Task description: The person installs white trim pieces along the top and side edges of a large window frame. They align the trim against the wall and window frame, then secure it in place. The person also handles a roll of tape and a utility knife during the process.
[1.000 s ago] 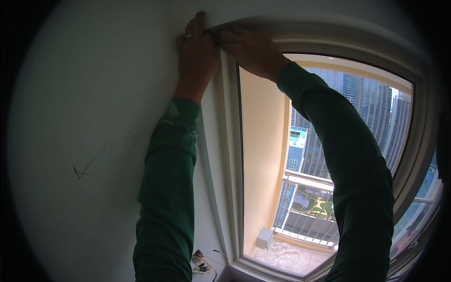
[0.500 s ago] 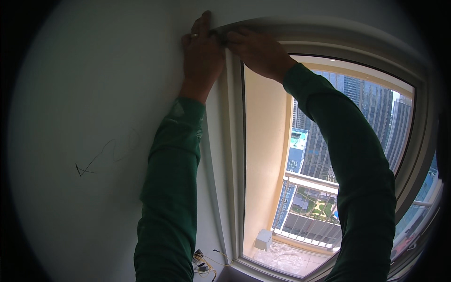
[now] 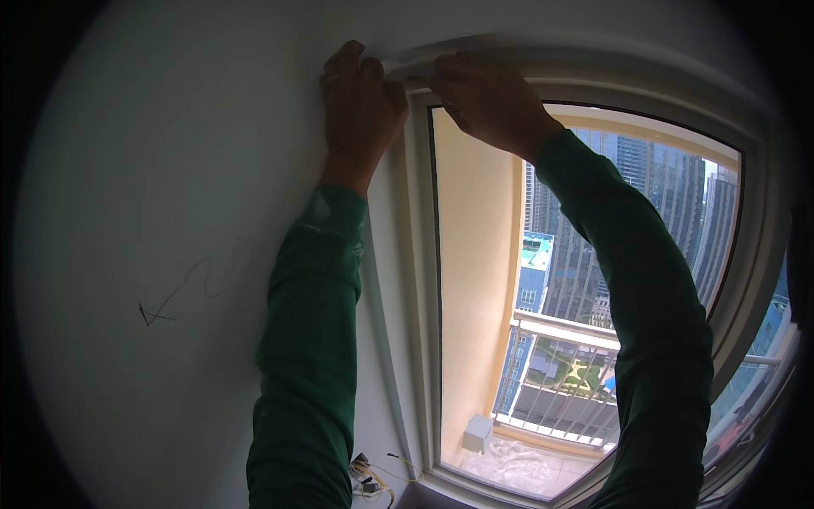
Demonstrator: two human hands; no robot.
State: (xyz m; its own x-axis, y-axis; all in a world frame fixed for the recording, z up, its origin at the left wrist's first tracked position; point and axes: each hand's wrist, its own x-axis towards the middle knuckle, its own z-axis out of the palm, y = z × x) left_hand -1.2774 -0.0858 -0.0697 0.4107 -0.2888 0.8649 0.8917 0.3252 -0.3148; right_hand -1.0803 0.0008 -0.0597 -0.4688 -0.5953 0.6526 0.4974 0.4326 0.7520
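Observation:
Both my arms, in green sleeves, reach up to the top left corner of a window frame (image 3: 419, 254). My left hand (image 3: 363, 112) is against the wall beside that corner, its fingers bent; whatever they may hold is hidden. A short way to its right, my right hand (image 3: 490, 97) is closed in front of the frame's top edge, its fingertips pinched together. A thin dark sliver shows at those fingertips, too dim and small to name. A gap lies between the two hands, and the pale top strip of the frame (image 3: 577, 81) runs on behind the right one.
A plain wall (image 3: 127, 195) with a drawn arrow fills the left side. Loose yellow wires with dark connectors (image 3: 370, 483) stick out low by the window. Beyond the glass are a balcony railing (image 3: 564, 329), a pale box (image 3: 478, 433), crumpled clear plastic (image 3: 513, 465) and tall buildings.
My right hand has shifted slightly right and down, away from the left one. My left hand has dropped a little, and its raised finger has bent, widening the gap between the hands.

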